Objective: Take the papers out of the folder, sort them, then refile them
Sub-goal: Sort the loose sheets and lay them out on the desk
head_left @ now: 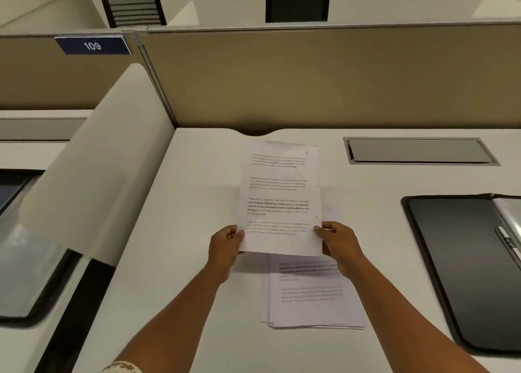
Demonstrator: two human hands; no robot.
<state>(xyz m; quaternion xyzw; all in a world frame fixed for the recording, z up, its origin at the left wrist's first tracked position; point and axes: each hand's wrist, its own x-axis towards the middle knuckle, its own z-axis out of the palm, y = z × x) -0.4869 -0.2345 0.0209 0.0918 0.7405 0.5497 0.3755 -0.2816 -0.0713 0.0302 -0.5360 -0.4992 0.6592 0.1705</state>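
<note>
While both hands, left hand (225, 245) and right hand (339, 244), pinch one printed sheet (280, 197) by its lower corners, remaining papers (310, 296) lie stacked just beneath the grip, folder (462, 268) open and emptied well to its right: removal done, sorting apparently underway, refiling outstanding.

A blue plate (93, 45) on the partition reads "109"; the held sheet (280, 197) carries small, mostly illegible print.
</note>
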